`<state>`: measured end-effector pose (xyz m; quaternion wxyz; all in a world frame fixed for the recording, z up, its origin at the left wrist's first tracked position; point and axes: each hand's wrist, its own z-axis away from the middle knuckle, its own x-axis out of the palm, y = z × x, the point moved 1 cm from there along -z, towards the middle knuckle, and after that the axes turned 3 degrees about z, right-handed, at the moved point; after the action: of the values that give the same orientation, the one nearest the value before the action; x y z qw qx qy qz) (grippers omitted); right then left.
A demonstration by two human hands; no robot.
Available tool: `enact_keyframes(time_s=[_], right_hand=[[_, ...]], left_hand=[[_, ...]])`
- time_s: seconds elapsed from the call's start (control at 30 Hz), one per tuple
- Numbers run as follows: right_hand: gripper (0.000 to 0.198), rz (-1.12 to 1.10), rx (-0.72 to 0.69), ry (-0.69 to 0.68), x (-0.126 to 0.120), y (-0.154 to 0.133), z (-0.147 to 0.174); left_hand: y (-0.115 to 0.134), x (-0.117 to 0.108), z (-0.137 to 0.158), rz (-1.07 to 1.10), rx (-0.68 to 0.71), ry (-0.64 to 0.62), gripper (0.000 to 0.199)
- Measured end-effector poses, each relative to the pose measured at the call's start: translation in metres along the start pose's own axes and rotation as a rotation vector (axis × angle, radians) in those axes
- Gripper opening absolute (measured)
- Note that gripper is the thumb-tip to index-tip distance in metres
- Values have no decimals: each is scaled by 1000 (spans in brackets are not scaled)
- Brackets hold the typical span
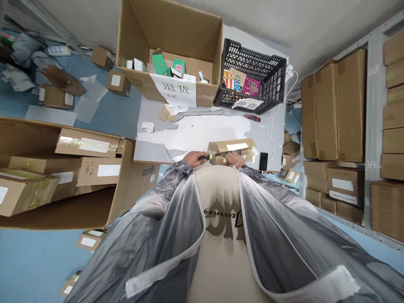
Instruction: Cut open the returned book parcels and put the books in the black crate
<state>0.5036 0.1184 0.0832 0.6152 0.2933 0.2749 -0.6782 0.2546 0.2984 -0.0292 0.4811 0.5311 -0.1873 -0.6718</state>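
Holds a yellow-and-black knife (206, 157) in the left hand (193, 159), with fingers wrapped closed around the handle. Points the knife toward three o'clock, to the left end of a small cardboard box (221, 147); cannot tell whether cutting into the cardboard. Rests the right hand (236, 159) at the near side of the small cardboard box with fingers bent; cannot tell how far open, or whether gripping anything. Has the small cardboard box, bearing a white label (237, 147), near the close edge of the tabletop (151, 147), between both hands.

Taking that box as the dial's centre, find a black phone (263, 161) at four o'clock, with a white cord (274, 126) running alongside. See a red-and-black tool (251, 118) at one, just in front of a black plastic crate (255, 49) bearing a white sign (248, 104). Note a large open carton (186, 21) at eleven, holding green boxes (159, 64), with a paper sign (176, 90) on the front. Spot cardboard scraps (166, 114) at ten. See at nine a big box (121, 189) full of brown parcels (97, 170). Find a metal shelf (374, 105) stacked with cartons (350, 105) between two and three. Wears a grey jacket (142, 219), unzipped over a beige shirt (221, 261).
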Motion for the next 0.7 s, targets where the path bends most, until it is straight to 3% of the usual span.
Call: enact_keyframes(time_s=[0.13,0.27,0.43,0.5,0.6,0.7], right_hand=[[39,-26,-62,-33,-1,-2,6],[36,-60,-73,-22,-3,2,11],[17,-203,-94,-38,-10,24,19],[23,-295,-79,-42,-12,37,21],[53,-405,86,-55,-11,59,19],[40,-335,392,-102,-4,77,12]], left_hand=[[12,-5,7,-49,-88,24,48],[16,-7,9,19,-190,78,40],[-9,-8,24,180,-163,115,40],[-27,-8,37,242,-189,161,48],[-53,-6,54,186,-417,257,59],[-67,-2,54,77,-665,293,67]])
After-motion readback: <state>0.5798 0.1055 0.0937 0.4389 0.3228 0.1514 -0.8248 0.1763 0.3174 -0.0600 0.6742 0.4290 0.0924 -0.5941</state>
